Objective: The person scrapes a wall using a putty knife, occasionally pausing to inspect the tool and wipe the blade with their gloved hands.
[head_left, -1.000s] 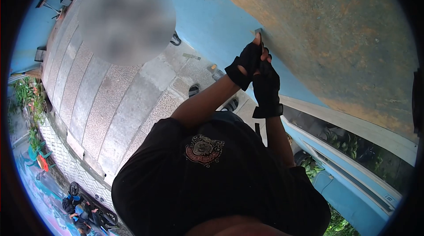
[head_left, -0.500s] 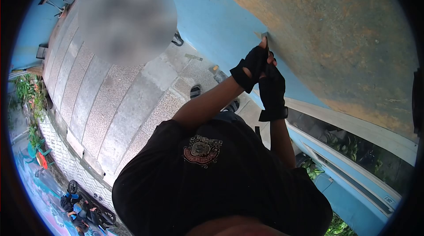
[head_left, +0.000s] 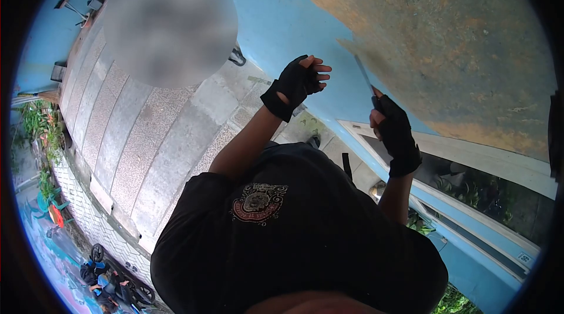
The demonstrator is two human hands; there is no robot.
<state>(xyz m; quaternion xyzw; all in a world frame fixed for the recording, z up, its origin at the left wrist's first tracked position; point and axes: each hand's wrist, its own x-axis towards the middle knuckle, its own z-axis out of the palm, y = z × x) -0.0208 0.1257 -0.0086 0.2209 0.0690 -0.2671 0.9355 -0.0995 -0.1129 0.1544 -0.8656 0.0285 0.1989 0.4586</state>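
My right hand (head_left: 395,132), in a black fingerless glove, is closed around the handle of a scraper (head_left: 363,69). Its thin metal blade shows nearly edge-on, pointing up and left, with the tip at the border between the blue paint (head_left: 294,17) and the bare brownish-grey patch (head_left: 446,49) of the wall. Apart from the tool, my left hand (head_left: 298,81) hangs in front of the blue part of the wall. It wears a matching glove, and its fingers are loosely spread with nothing between them.
A window (head_left: 470,187) with a pale frame lies below the bare patch, at the right. Paving (head_left: 164,114) covers the ground at left, where a blurred round area hides part of the view. Plants (head_left: 41,120), a motorcycle (head_left: 126,284) and a broom (head_left: 69,5) stand farther off.
My hands have come apart from their shared hold at the scraper. The left has moved left and opened; the right has moved down and right, keeping the scraper.
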